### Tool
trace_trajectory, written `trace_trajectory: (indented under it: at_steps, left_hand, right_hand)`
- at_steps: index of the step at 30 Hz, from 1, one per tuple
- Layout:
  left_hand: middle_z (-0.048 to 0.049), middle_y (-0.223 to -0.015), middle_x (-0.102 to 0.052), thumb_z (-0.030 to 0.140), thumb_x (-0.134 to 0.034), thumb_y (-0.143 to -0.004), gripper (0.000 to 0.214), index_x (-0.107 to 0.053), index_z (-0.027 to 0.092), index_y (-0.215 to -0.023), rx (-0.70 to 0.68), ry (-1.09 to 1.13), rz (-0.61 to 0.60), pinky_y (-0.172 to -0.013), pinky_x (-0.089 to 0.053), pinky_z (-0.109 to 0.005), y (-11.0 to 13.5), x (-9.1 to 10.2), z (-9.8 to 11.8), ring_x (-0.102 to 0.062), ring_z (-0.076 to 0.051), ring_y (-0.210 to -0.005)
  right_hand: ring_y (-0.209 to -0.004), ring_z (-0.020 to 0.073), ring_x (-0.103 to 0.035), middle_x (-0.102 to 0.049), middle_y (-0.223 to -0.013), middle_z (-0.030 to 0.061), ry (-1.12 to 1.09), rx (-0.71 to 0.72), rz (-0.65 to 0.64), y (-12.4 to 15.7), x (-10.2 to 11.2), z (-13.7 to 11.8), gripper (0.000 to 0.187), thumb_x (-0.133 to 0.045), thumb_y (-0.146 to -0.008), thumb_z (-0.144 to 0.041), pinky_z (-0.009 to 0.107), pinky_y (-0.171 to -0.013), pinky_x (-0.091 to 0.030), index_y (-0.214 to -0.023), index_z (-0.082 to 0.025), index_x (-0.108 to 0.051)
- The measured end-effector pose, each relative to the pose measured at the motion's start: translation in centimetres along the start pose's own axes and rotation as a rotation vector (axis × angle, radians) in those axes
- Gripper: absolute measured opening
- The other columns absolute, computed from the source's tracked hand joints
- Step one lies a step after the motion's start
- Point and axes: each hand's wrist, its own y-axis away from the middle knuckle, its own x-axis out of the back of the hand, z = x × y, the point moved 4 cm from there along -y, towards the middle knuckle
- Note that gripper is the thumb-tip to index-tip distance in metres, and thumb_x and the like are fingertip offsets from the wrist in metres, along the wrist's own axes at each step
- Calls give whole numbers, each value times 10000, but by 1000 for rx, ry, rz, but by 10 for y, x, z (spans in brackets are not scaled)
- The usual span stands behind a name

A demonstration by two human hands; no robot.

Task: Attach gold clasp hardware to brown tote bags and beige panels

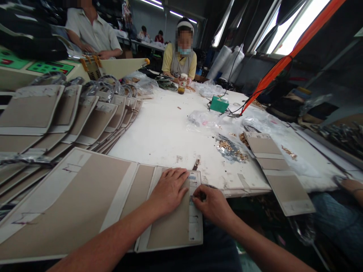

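Observation:
A long beige panel point(93, 181) with pale strips and stitched ends lies across the near table edge, its right end closest to me. My left hand point(170, 189) rests flat on that right end, fingers spread, holding nothing. At the panel's right edge, my right hand point(208, 202) has thumb and fingers pinched together over the white end strip point(195, 226). What they pinch, if anything, is hidden. A small brown tab with a metal piece point(196, 164) sticks out beyond the panel's far edge.
Similar panels with wrapped handles point(93, 117) are stacked at left. Gold metal pieces point(227, 146) lie on the white table point(159, 128), near a green box point(219, 104) and an orange-wrapped pole point(269, 75). Another panel point(286, 185) overhangs at right. A person point(180, 58) sits opposite.

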Motion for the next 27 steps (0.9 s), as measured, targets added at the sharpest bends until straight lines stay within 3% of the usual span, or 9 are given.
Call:
trace_trajectory:
  at_steps: [4, 6, 8, 13, 16, 19, 22, 27]
  left_hand:
    - [-70, -1536, -525, 349, -573, -985, 509, -514, 219, -1474, 3, 4, 2, -1205, -286, -497, 0, 1, 0, -439, -285, -1396]
    - [-75, -1534, -527, 359, -570, -987, 518, -508, 215, -1481, 11, 9, -6, -1210, -280, -504, 0, 2, 0, -439, -287, -1399]
    - [-76, -1530, -530, 370, -567, -987, 529, -499, 217, -1489, 18, 19, -11, -1218, -272, -512, 0, 3, 1, -437, -288, -1402]
    - [-57, -1544, -520, 342, -571, -980, 527, -493, 256, -1494, 40, 41, -24, -1225, -262, -527, -1, 5, 2, -423, -284, -1424]
    - [-56, -1544, -521, 342, -573, -980, 521, -497, 248, -1488, 45, 49, -23, -1230, -262, -527, -1, 5, 1, -422, -280, -1428]
    - [-71, -1529, -531, 354, -581, -978, 523, -501, 234, -1481, 37, 50, -15, -1234, -264, -525, 0, 6, 1, -434, -282, -1417]
    - [-72, -1506, -548, 347, -595, -971, 526, -502, 228, -1475, 34, 61, -11, -1236, -268, -521, -1, 7, 2, -449, -277, -1400]
    - [-80, -1510, -543, 344, -584, -975, 515, -501, 222, -1469, 31, 72, -10, -1233, -276, -528, -1, 8, 2, -444, -287, -1399]
  right_hand:
    - [-769, 202, -624, -701, -820, 11, -87, -15, 3, -1, 6, 2, 230, -680, -814, -268, 310, -734, -438, -1040, -234, -708]
    - [-701, 178, -588, -661, -750, -5, -240, -29, -11, -4, 17, 2, 133, -698, -828, -314, 293, -671, -427, -924, -223, -711]
    - [-600, 150, -523, -592, -628, -26, -435, -33, 20, -10, 35, -2, 217, -700, -867, -400, 279, -594, -395, -761, -215, -660]
    - [-476, 109, -428, -471, -531, -51, -1057, 179, 343, -31, 80, -31, 447, -698, -908, -445, 268, -491, -340, -590, -218, -480]
    - [-418, 94, -370, -388, -504, -75, -1279, 340, 464, -45, 79, -47, 476, -697, -909, -414, 267, -444, -318, -563, -228, -430]
    - [-395, 92, -367, -394, -471, -70, -1221, 348, 454, -60, 57, -51, 500, -661, -937, -428, 267, -423, -304, -538, -230, -435]
    - [-406, 99, -393, -431, -454, -55, -1061, 308, 356, -71, 41, -50, 511, -668, -935, -447, 268, -431, -320, -525, -229, -456]
    - [-430, 109, -414, -466, -452, -44, -897, 315, 273, -75, 46, -54, 525, -638, -949, -485, 279, -475, -355, -521, -228, -472]
